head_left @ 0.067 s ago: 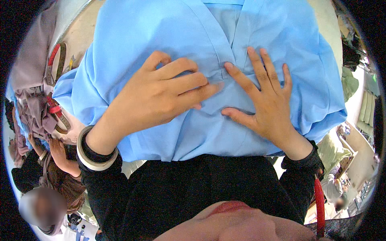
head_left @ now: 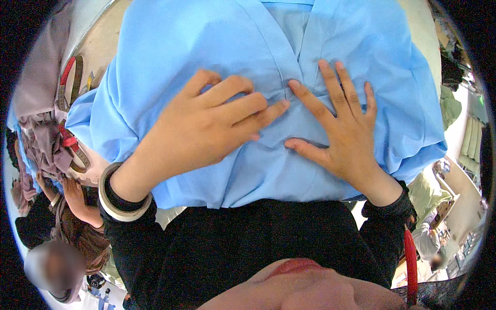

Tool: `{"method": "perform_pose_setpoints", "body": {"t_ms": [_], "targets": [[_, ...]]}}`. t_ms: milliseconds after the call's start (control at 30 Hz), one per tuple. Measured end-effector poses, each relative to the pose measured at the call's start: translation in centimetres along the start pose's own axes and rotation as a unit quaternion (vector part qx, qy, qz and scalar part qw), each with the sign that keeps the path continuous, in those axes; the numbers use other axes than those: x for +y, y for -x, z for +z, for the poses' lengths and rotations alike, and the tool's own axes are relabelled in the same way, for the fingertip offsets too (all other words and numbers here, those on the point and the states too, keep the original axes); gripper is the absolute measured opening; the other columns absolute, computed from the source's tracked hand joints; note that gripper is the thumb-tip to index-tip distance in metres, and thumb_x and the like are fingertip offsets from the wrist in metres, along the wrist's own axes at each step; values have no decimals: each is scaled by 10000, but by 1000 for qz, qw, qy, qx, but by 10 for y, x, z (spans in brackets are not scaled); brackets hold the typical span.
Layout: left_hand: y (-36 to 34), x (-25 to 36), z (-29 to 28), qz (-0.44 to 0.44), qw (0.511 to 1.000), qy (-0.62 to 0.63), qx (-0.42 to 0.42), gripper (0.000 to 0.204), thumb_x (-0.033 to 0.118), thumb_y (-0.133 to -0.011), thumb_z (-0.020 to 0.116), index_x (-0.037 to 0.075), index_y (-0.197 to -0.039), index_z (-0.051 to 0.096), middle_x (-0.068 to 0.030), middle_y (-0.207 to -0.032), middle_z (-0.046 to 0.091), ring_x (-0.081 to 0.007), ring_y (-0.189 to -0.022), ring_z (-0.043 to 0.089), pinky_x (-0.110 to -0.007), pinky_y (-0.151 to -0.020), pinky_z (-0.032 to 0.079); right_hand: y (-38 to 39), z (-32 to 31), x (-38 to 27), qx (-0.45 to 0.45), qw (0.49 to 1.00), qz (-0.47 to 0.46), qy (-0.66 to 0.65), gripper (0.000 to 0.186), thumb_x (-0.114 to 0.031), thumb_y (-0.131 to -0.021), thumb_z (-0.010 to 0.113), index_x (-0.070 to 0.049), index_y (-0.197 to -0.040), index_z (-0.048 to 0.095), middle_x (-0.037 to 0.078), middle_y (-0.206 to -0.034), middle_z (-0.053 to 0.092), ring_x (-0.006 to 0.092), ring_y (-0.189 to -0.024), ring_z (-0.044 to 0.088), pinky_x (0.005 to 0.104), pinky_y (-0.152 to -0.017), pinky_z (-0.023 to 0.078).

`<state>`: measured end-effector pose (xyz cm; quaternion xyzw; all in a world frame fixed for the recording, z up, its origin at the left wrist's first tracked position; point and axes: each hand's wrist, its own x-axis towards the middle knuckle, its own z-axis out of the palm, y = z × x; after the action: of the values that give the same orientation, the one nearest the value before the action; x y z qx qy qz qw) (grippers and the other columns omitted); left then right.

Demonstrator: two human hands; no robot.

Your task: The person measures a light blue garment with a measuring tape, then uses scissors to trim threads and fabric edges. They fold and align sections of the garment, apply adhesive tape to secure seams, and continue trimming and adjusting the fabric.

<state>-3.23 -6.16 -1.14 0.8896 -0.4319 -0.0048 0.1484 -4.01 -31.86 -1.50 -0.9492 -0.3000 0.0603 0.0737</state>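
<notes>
A light blue V-neck top (head_left: 170, 49) lies spread before me, its neck opening toward the far side and its near edge in soft folds. My right hand (head_left: 343, 121) rests flat on it, fingers spread, the index fingertip beside the bottom point of the V. Just left of that point hovers or touches my left hand (head_left: 212, 119), its index finger stretched out and the other fingers loosely bent. Nothing shows between the left fingers, and its thumb is mostly hidden underneath. A pale bangle (head_left: 125, 209) circles my left wrist.
On the table's left side lie a red-and-dark looped tape or strap (head_left: 75, 150) and a similar loop (head_left: 70, 82). Mauve cloth (head_left: 44, 77) covers the far left. Another person (head_left: 77, 217) works at lower left. Folded green cloth (head_left: 469, 142) is stacked at right.
My left index fingertip has shifted slightly up and to the right over the blue cloth. My right hand has stayed in place.
</notes>
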Motion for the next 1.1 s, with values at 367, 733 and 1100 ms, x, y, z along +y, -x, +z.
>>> {"method": "perform_pose_setpoints", "body": {"t_ms": [367, 733, 1100], "targets": [[-4, 0, -1, -9, 999, -44, -21, 487, 286, -764, 699, 234, -1246, 660, 65, -1105, 579, -183, -1071, 531, -366, -872, 418, -7, 3, 4, 0, 1000, 7, 4, 741, -676, -776, 590, -303, -1410, 509, 136, -1557, 313, 311, -1448, 257, 587, -1115, 115], [-3, -9, 1, -33, 998, 28, 52, 312, 312, -812, 695, 156, -1081, 676, -6, -1070, 580, -205, -1049, 552, -364, -853, 446, -11, -2, 17, 13, 998, -32, -52, 711, -623, -822, 591, -218, -1402, 517, 126, -1527, 369, 313, -1429, 292, 548, -1121, 151], [30, -50, -34, -394, 898, -29, 192, 370, 212, -927, 600, -20, -1212, 560, -199, -949, 696, -433, -859, 650, -486, -756, 493, -17, -16, 91, 224, 940, 252, 48, 383, -366, -939, 574, -62, -1167, 621, 166, -1024, 668, 373, -923, 639, 447, -824, 501]]}}
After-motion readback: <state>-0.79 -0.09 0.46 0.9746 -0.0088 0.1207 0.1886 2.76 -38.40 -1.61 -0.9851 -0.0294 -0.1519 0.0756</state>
